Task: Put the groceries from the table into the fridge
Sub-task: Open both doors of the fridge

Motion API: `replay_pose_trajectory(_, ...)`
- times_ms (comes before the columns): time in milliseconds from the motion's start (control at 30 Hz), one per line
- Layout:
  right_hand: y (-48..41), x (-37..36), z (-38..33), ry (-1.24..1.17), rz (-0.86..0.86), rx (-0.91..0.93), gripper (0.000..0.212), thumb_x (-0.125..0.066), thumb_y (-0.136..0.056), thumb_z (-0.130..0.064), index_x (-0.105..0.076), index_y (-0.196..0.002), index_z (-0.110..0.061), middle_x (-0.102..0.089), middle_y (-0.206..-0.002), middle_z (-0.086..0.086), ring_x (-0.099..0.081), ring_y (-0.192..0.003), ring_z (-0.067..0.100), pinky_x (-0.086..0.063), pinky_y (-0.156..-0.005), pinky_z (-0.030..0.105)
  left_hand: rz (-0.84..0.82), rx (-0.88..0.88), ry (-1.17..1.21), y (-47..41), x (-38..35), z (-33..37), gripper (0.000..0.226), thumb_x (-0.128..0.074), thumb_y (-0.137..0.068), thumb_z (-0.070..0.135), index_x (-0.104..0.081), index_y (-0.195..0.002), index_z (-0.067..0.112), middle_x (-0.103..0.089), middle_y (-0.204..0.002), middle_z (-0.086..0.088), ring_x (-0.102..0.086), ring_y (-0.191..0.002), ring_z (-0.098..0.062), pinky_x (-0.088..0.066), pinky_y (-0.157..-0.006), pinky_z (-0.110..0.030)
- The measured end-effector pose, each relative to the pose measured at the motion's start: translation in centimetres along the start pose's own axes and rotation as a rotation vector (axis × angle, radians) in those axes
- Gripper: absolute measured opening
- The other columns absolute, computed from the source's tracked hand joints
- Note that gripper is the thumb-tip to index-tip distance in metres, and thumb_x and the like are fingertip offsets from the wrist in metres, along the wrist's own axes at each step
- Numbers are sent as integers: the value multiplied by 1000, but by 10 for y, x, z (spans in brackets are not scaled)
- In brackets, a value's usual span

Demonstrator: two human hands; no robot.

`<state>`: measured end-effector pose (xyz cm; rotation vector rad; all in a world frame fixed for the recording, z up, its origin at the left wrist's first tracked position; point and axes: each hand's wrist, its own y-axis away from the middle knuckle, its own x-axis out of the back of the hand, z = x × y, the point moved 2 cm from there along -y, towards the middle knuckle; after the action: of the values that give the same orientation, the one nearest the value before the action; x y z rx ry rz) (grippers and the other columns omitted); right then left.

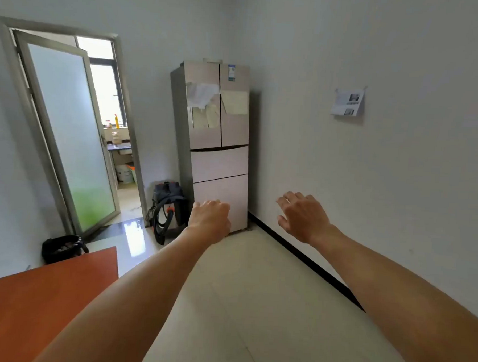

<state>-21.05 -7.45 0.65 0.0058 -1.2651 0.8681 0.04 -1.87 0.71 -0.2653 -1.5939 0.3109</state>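
1. White walls close in a small room with a pale, smooth tile floor.
2. A tall fridge stands in the far corner, right beside the right wall. It is a shiny pinkish box with two doors on top and two drawers below, and all of them are shut. Papers are stuck flat on its top doors.
3. A frosted glass door with a grey metal frame stands open on the left. Past it is a bright room with a window.
4. A dark vacuum cleaner with a hose sits on the floor, just beside the left side of the fridge.
5. A flat orange-brown table shows one corner at the bottom left. No groceries show on the part in view. A black bag sits on the floor behind it.
6. A black strip runs along the bottom of the right wall. The floor between the table and that wall is wide and bare, all the way to the fridge.
7. Both bare arms reach out ahead, well apart from the fridge.
8. The left hand has its back up and its fingers curled loosely down. It holds nothing.
9. The right hand has its fingers spread open. It holds nothing and touches nothing.
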Motion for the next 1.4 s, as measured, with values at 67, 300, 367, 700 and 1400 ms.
replay_pose_trajectory(67, -8, -18, 3, -27, -33, -11, 42, -45, -96, -38, -50, -130, -13, -57, -127, 9, -58, -109, 26, -48, -88, 37, -25, 7, -4, -8, -15, 1, 18, -50, -91, 20, -62, -102, 15, -62, -104, -4, -57, -95, -23, -37, -91, -40)
replay_pose_trajectory(300, -50, -124, 29, -57, -106, 27, 40, -43, -95, -38, -51, -126, -14, -58, -123, 9, -59, -105, 26, -48, -82, 37, -95, 29, -14, -68, -100, 3, 15, -49, -91, 22, -62, -96, 17, -61, -98, -3, -57, -91, -24, -39, -89, -40)
replay_pose_trajectory(367, -66, -156, 39, -57, -136, 42, 38, -44, -94, -37, -51, -123, -14, -58, -122, 10, -58, -104, 27, -47, -82, 37, -125, 39, -18, -94, -123, 8, 14, -48, -91, 22, -61, -93, 17, -61, -97, -4, -57, -91, -23, -37, -91, -42)
replay_pose_trajectory(700, -167, -259, 73, -58, -197, 174, 36, -44, -94, -36, -52, -119, -12, -56, -117, 11, -57, -100, 28, -44, -77, 37, -177, 82, -28, -197, -206, -2, 22, -49, -91, 24, -62, -107, 18, -61, -107, -3, -56, -99, -24, -38, -87, -38)
replay_pose_trajectory(1400, -531, -461, 134, -90, -129, 143, 33, -47, -93, -35, -57, -114, -12, -59, -112, 10, -57, -99, 28, -45, -77, 37, -158, -13, -109, -594, -333, -152, 18, -45, -92, 22, -58, -101, 15, -59, -105, -7, -55, -98, -28, -38, -84, -40)
